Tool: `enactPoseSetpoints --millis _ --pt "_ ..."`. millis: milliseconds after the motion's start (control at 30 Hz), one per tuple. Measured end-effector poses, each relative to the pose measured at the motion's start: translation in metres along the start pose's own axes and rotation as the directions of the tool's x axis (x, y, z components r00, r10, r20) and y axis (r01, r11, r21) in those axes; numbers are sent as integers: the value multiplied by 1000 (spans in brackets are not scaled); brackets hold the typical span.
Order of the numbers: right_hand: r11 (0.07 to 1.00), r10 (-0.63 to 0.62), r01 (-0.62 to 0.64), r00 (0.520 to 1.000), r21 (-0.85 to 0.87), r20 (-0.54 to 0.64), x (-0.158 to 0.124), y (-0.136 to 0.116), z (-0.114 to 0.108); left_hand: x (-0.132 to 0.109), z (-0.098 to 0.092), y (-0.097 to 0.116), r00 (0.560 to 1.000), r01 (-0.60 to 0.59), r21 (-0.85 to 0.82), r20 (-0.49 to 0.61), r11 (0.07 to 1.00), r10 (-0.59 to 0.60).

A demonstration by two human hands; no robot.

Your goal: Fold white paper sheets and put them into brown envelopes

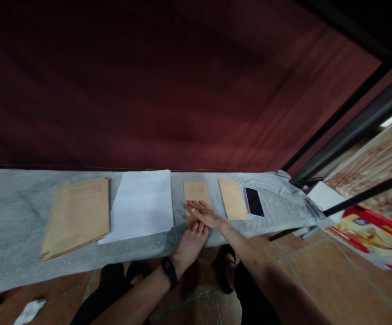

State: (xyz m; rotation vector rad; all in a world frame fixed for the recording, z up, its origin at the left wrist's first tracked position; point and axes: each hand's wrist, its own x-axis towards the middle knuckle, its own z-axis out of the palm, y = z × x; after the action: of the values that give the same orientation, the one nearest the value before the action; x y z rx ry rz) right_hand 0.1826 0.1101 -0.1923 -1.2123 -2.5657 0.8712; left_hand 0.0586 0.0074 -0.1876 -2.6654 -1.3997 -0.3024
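A small brown envelope (196,186) lies lengthwise on the grey cloth, with faint red print near its far end. My right hand (204,215) rests flat across its middle, fingers stretched out to the left. At the envelope's near end is my left hand (193,240), a dark band on its wrist. Its fingers are bent and close together on that end, partly against the right hand. The two hands cover the envelope's lower part. Just to the right lies a second small brown envelope (233,198), untouched.
A dark-screened phone (254,201) lies right of the envelopes. White paper sheets (141,205) and a stack of large brown envelopes (77,216) lie left on the grey cloth (9,225). Dark red fabric (148,90) hangs behind. A colourful box (375,239) and metal bars stand right.
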Motion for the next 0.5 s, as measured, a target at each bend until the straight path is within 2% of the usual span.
enactPoseSetpoints --millis 100,200,267,400,500 --pt "982 15 -2 998 191 -65 -18 -6 3 0 -1 -3 1000 -11 -15 7 1000 11" --pt "905 96 -41 989 423 -110 -37 -8 1 -1 -2 -8 1000 2 -72 -5 997 -2" --pt "869 134 -65 985 490 -107 -50 -7 -1 -1 -3 -11 1000 28 -108 -2 994 -29" --pt "912 81 20 971 410 -227 -69 -7 2 -5 -1 -19 998 63 -124 0 990 -63" --pt "974 -68 128 952 186 -299 -75 -10 8 -7 2 -24 996 82 -132 -10 988 -84"
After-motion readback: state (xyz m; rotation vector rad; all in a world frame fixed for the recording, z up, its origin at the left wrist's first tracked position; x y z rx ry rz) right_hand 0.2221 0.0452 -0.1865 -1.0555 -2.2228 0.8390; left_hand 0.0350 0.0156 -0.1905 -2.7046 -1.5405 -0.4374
